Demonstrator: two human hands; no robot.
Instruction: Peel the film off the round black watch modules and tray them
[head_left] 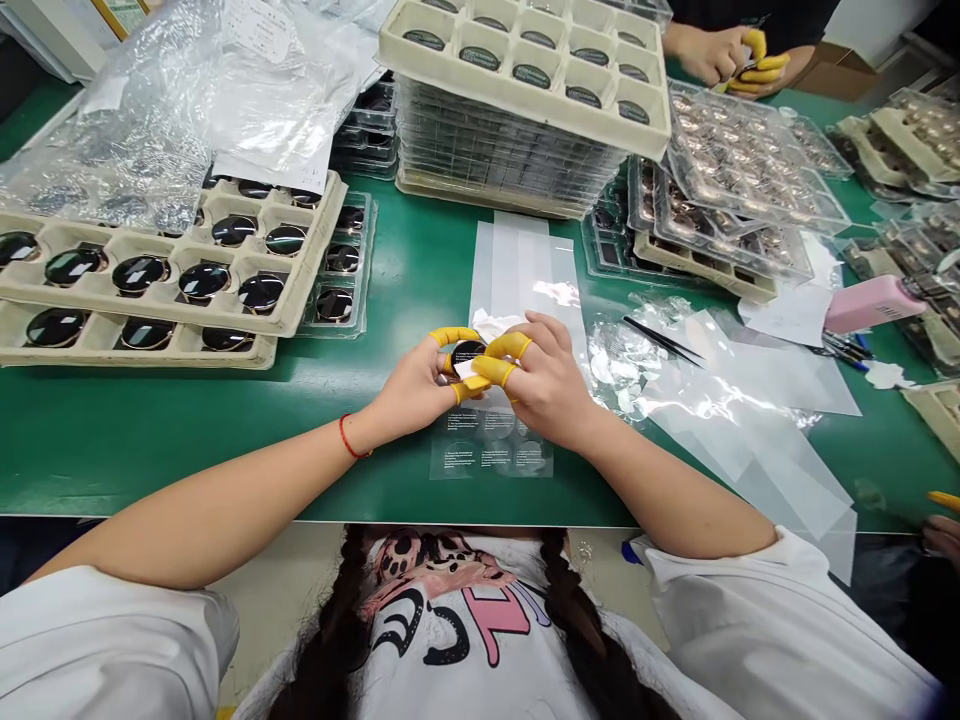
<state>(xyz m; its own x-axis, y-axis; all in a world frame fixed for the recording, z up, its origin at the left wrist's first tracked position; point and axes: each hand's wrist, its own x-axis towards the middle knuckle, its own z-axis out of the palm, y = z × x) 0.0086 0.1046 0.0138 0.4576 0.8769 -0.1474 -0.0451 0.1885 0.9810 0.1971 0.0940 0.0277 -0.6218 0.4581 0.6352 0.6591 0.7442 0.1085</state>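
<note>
My left hand [420, 385] and my right hand [544, 380] meet at the middle of the green table [150, 430], both wearing yellow finger cots. Together they pinch a small round black lens [468, 352] with a white printed film on it. Just below the hands lies a clear sheet of printed round stickers [491, 455]. A longer strip of clear film [521, 270] stretches away behind the hands.
Cream trays of round black lenses [150, 275] lie at the left, a tall stack of trays [525, 95] at the back. Clear blister trays [742, 190], black tweezers [660, 340], loose plastic sheets [750, 400] and a pink block [874, 303] lie right. Another person's hands [731, 55] work at the far side.
</note>
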